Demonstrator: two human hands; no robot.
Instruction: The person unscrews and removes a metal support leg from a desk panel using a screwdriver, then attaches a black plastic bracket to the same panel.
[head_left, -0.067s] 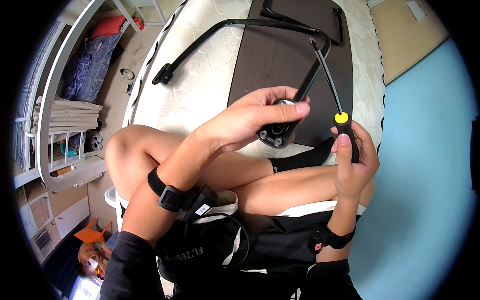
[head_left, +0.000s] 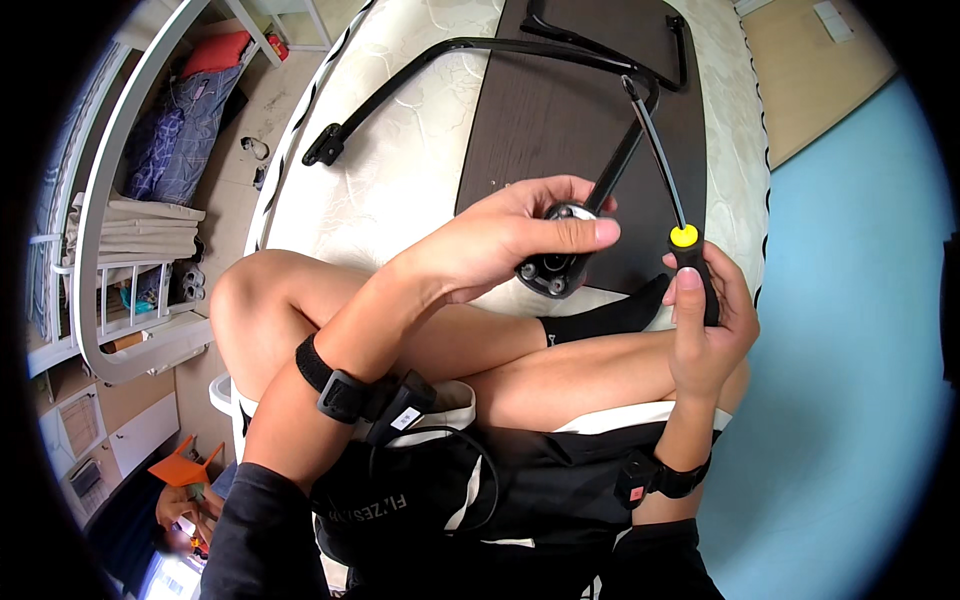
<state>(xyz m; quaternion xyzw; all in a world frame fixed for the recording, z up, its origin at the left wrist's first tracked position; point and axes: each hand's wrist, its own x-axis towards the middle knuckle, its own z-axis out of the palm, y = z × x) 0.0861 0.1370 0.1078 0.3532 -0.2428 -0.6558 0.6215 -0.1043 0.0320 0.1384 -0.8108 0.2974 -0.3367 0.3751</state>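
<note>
My left hand (head_left: pixel 520 235) is closed round one end of a bent black metal table leg (head_left: pixel 540 46), its thumb lying across the round end bracket (head_left: pixel 552 276). Screw heads or holes show in that bracket, which is tilted up. From there the tube runs away from me, bends left and ends in a second bracket (head_left: pixel 324 148) over the mattress. In my right hand (head_left: pixel 718 325) is a screwdriver (head_left: pixel 684 237) with a black handle and yellow collar. Its shaft points up and away, and its tip overlaps the tube in view; I cannot tell whether they touch.
Beyond my crossed legs a dark wood-grain tabletop (head_left: pixel 550 130) lies on the cream mattress (head_left: pixel 400 165). Another black leg (head_left: pixel 682 55) lies at its far end. A white bed rail (head_left: pixel 95 200) stands at left, with an orange chair (head_left: pixel 188 462) and a person (head_left: pixel 185 510) at lower left.
The table leg has tilted very slightly, its far-left end shifting a touch to the left. Both hands keep their hold and the screwdriver has barely moved.
</note>
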